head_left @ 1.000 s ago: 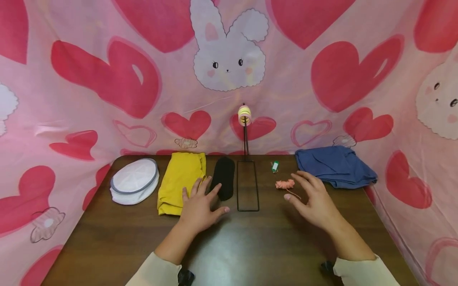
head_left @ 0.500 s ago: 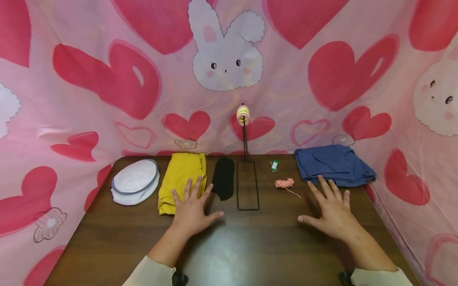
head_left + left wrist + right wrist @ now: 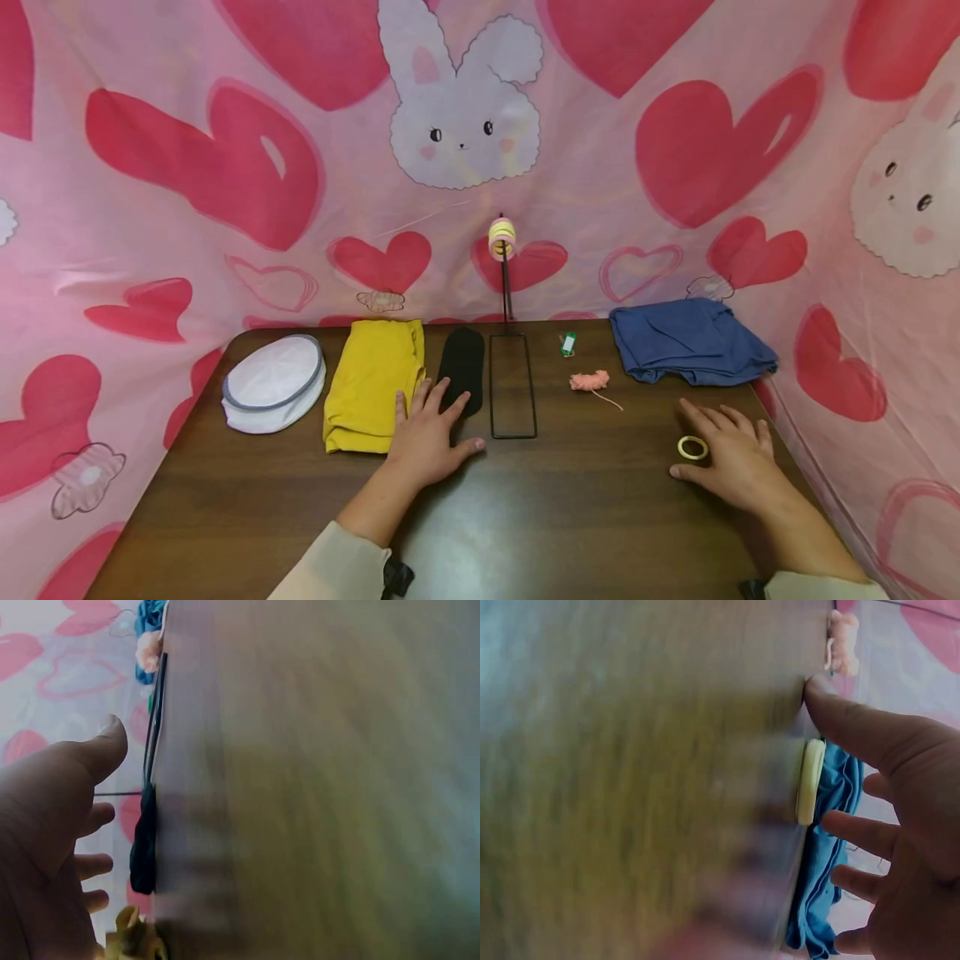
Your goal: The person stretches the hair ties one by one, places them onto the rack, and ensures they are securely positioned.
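Note:
My left hand (image 3: 424, 440) hovers over the table with spread fingers, its fingertips overlapping the right edge of a folded yellow cloth (image 3: 371, 379) and the lower part of a black oblong item (image 3: 462, 354). Nothing is in its grasp. At the right, my right hand (image 3: 738, 458) is held low with thumb and fingers apart. A flat yellow ring (image 3: 681, 447) lies on the table between that thumb and forefinger; the right wrist view shows the same ring (image 3: 810, 784) edge-on, in the gap ahead of the palm.
A black wire stand (image 3: 532, 392) with yellow and pink rings (image 3: 502, 233) on its raised arm stands mid-table. Right of it lie a small green tag (image 3: 568, 342), a coral yarn bundle (image 3: 589, 381) and folded blue cloth (image 3: 690, 342). A white round fabric item (image 3: 273, 379) sits far left.
My right hand has moved right and a little toward me, away from the yarn, and the yellow ring now shows beside it. My left hand has shifted slightly right over the black item.

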`<state>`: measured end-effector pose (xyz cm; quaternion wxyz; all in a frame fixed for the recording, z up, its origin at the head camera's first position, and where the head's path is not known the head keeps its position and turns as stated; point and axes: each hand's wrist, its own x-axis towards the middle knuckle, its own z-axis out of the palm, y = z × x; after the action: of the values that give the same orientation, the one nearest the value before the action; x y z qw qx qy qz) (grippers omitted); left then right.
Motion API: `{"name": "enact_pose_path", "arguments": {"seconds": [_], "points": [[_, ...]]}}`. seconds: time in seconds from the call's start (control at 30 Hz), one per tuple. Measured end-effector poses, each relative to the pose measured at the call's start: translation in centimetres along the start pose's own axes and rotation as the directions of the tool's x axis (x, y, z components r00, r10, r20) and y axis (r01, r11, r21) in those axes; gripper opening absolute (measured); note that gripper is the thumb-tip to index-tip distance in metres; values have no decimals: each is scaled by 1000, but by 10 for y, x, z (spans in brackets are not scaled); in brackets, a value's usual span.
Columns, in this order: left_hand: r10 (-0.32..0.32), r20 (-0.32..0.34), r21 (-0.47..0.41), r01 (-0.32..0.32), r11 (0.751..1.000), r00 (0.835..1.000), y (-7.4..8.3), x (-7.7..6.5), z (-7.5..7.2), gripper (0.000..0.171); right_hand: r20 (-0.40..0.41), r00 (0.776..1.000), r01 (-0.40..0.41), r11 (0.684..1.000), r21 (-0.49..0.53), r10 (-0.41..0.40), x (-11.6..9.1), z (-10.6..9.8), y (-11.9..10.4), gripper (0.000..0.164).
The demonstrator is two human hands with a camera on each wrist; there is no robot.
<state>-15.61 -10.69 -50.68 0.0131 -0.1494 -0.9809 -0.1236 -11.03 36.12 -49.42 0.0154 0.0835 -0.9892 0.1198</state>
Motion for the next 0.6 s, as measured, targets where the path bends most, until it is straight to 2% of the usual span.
{"name": "enact_pose_path", "arguments": {"seconds": [0.3, 0.6], "points": [[27, 27, 4, -27, 1000, 999, 16, 13, 5, 77, 31, 999, -13, 1000, 12, 13, -2, -6, 9, 80], [15, 68, 20, -17, 1000, 998, 20, 21, 7, 75, -46, 997, 60, 997, -45, -62, 4, -8, 8, 59]]}}
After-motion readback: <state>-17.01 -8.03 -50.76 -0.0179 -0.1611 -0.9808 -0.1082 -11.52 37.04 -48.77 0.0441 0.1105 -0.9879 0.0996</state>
